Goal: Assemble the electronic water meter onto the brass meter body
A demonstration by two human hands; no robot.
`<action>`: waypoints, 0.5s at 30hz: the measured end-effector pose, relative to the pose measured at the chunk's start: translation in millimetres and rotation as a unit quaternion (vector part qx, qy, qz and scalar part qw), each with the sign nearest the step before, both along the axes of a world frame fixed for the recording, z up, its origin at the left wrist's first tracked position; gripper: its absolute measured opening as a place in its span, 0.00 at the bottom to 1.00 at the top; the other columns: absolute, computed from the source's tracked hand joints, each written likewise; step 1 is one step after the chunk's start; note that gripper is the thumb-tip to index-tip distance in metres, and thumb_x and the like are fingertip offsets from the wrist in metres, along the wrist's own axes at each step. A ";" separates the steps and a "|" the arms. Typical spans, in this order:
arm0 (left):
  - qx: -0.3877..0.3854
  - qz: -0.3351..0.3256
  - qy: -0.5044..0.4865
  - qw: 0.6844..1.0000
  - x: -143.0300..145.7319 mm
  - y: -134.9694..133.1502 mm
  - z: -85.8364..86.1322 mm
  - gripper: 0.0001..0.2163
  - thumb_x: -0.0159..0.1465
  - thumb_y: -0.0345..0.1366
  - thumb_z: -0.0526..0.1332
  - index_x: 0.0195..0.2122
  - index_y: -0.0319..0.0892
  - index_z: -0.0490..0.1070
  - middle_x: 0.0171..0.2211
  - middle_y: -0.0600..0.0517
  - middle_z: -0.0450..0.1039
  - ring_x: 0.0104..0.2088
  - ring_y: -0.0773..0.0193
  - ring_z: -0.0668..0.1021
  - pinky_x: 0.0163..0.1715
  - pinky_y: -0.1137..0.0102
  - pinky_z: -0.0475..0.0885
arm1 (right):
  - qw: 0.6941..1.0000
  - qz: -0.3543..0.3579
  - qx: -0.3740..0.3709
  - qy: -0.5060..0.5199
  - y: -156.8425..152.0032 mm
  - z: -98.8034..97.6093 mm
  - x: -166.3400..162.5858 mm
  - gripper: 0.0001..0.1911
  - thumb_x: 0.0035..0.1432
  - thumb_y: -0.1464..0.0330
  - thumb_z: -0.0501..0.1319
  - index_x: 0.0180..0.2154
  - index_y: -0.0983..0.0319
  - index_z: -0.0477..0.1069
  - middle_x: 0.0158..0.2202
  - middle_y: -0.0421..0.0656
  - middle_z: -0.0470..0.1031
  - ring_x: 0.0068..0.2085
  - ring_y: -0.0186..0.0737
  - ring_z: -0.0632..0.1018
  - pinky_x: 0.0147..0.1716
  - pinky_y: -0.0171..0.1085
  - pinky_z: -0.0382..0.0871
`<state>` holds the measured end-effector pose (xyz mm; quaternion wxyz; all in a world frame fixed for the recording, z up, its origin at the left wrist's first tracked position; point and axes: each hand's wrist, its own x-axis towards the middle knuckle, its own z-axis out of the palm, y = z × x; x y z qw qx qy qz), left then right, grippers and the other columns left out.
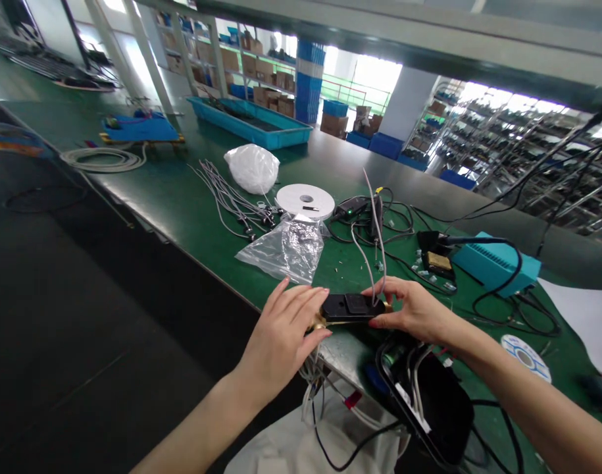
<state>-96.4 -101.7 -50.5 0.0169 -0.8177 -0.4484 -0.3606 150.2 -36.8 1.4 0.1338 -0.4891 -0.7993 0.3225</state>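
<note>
A black oblong block with brass ends (347,307) lies level between my hands at the bench edge, and two grey wires (382,257) rise from its right part. My left hand (283,329) is closed round the left brass end, thumb below and fingers above. At the other end, my right hand (416,308) pinches the block between thumb and fingers. Just below my right hand sits an open black housing (436,408) with grey wires and a green part inside, tilted over the bench edge. More grey cables (310,372) hang below my left hand.
Beyond the hands lie a clear plastic bag (291,249), a white reel (305,199), a white bag (252,169) and grey leads (222,194). To the right are a teal soldering station (498,260), a sponge holder (437,263), black cables and a solder spool (526,357). A blue tray (275,137) stands behind.
</note>
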 end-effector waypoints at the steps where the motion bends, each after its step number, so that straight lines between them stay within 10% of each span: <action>1: -0.012 -0.021 0.022 0.999 -1.1 5.2 2.8 0.23 0.61 0.34 0.63 0.56 0.39 0.61 0.50 0.47 0.71 0.53 0.58 0.70 0.62 0.52 0.54 | 1.000 0.007 0.002 -0.004 0.6 0.0 0.3 0.20 0.44 0.65 0.68 0.42 0.59 0.75 0.39 0.42 0.74 0.38 0.40 0.72 0.38 0.39 0.65; 15: -0.037 -0.079 0.048 0.995 -2.9 21.2 16.8 0.22 0.56 0.41 0.68 0.48 0.37 0.69 0.41 0.49 0.74 0.45 0.59 0.73 0.61 0.54 0.57 | 0.999 0.039 0.018 0.000 1.0 1.4 -5.5 0.19 0.45 0.67 0.68 0.42 0.60 0.75 0.38 0.42 0.71 0.36 0.37 0.72 0.33 0.36 0.65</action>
